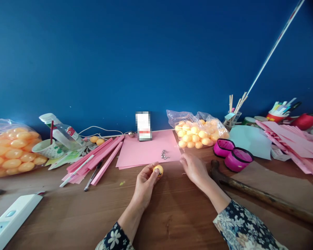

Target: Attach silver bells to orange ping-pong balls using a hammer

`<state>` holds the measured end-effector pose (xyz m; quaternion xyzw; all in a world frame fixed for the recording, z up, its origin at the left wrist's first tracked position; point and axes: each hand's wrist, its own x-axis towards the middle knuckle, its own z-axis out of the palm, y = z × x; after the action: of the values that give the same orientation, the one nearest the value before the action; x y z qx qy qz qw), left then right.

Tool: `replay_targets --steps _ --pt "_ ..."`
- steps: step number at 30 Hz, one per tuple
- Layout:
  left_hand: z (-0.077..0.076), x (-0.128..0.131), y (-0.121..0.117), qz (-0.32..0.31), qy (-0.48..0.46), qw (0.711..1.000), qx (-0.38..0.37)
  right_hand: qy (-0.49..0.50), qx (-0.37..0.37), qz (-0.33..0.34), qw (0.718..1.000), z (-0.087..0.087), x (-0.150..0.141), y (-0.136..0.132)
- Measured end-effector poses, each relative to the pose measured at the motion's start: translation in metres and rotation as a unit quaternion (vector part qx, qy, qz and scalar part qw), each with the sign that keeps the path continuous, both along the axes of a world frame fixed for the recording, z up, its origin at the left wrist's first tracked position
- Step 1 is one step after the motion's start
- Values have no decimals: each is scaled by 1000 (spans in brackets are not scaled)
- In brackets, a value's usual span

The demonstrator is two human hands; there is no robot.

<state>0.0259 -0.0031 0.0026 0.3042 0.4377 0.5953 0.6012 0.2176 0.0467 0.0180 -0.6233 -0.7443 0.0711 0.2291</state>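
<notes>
My left hand (144, 185) is closed round a small orange-yellow ball (158, 170), pinched between thumb and fingers above the brown table. A dark spot shows on the ball near my thumb. To its right, my right hand (194, 170) is low at the near right corner of the pink paper (146, 152), its fingers slightly bent and apart. I can make out nothing between them. Between the hands and a little farther off, a small heap of shiny silver bells (165, 155) lies on the paper.
Clear bags of orange balls (194, 133) stand behind my right hand and at far left. Pink strips (99, 154), a pen (93, 176) and a power strip (14, 217) lie left. Magenta round containers (238, 159) and a wooden stick (266, 196) are right. A phone (144, 126) stands behind.
</notes>
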Motion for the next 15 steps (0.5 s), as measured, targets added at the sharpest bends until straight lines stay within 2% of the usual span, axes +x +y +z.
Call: replay_targets --steps 3,8,11,15 --pt "1 -1 1 11 5 1000 2 -20 -7 8 1000 0 -2 -3" --pt "1 0 2 5 36 999 5 -33 38 43 998 -5 -15 -1" --pt "2 1 2 4 58 998 8 -30 54 64 996 -9 -27 7" --pt "4 2 1 1 36 999 8 -44 35 57 997 -12 -40 22"
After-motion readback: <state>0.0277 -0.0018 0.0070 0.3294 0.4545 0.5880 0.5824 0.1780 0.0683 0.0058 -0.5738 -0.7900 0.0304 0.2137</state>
